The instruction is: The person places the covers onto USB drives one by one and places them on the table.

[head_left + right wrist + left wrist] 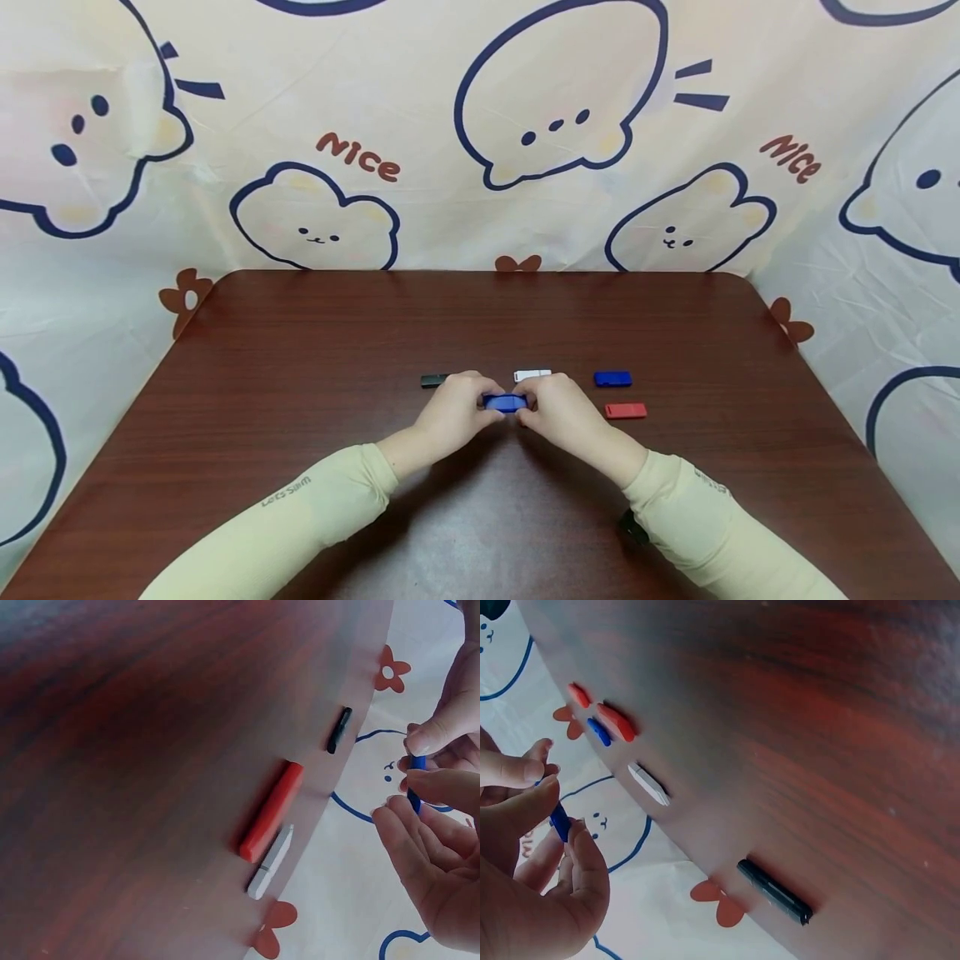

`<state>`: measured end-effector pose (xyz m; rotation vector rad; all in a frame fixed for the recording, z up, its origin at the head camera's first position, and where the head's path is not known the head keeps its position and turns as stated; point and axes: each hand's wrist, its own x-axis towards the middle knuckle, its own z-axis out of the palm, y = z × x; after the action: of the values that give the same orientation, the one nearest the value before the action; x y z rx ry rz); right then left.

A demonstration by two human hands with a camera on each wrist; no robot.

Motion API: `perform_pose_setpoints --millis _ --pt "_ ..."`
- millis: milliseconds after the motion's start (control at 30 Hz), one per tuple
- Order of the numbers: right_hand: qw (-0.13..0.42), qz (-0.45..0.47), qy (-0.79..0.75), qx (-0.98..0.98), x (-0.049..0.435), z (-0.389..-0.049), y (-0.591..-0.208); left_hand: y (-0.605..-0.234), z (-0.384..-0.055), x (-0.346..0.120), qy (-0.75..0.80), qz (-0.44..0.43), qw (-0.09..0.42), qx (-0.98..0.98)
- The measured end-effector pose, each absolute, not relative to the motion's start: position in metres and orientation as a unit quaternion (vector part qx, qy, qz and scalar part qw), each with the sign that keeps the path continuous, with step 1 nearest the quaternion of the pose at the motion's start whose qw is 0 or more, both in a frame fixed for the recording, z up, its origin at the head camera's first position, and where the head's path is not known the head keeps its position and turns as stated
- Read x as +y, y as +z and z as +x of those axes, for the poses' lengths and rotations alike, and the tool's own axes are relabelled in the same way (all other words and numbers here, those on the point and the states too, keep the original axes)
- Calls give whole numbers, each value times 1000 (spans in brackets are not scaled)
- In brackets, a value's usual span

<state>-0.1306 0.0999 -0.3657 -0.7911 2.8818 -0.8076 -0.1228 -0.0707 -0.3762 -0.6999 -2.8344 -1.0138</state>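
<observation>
A small blue USB stick (pixel 506 403) with a seam across its middle is held level between both hands, above the table. My left hand (pixel 459 406) pinches its left end between thumb and fingers. The right hand (pixel 562 414) pinches the other end in the same way. In the left wrist view the blue stick (pixel 560 823) is partly covered by fingers; in the right wrist view its narrow edge (pixel 415 799) shows between the fingertips. Just behind the hands lie a black stick (pixel 433 381), partly hidden by the left hand, and a white stick (pixel 532 375).
Right of the hands, another blue stick (pixel 612 379) lies behind a red stick (pixel 626 411). The left wrist view shows a second red piece (pixel 578 694). The brown table (pixel 300 333) meets a patterned cloth (pixel 435 217) at the back and sides.
</observation>
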Motion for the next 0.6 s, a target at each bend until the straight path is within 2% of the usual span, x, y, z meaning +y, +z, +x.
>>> perform_pose_setpoints --millis 367,600 --pt "22 -257 -241 936 87 -137 -363 -372 -125 -85 -304 -225 18 -926" --pt "67 -259 -245 932 75 -137 -364 -373 -123 -98 -281 -211 15 -936"
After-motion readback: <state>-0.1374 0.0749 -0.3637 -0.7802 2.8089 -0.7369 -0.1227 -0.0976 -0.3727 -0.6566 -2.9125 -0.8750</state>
